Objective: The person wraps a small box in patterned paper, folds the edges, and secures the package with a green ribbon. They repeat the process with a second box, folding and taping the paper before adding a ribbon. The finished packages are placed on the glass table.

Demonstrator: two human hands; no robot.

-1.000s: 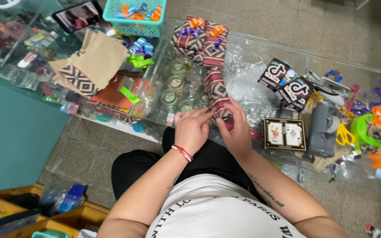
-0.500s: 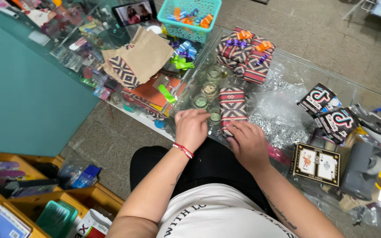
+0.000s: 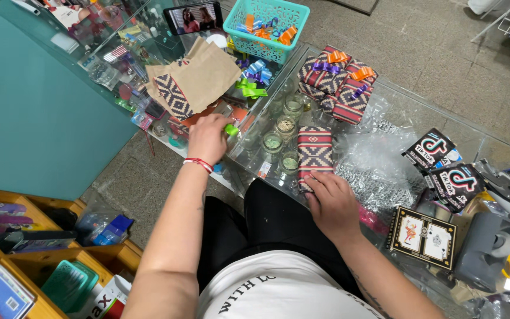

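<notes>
— How is the box [image 3: 314, 152] laid?
— Lengthwise away from the person, pinned flat on the glass by the right hand [image 3: 333, 204].
— And beside it?
— Jars [image 3: 280, 142] just left (wrapped boxes [image 3: 336, 82] beyond); a green bow [image 3: 231, 129] is pinched by the left hand [image 3: 208, 137].

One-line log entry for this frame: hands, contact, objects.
left hand: grasping green bow | right hand: resting on wrapped patterned box | surface: glass counter | nearby: stack of wrapped boxes, teal basket
</notes>
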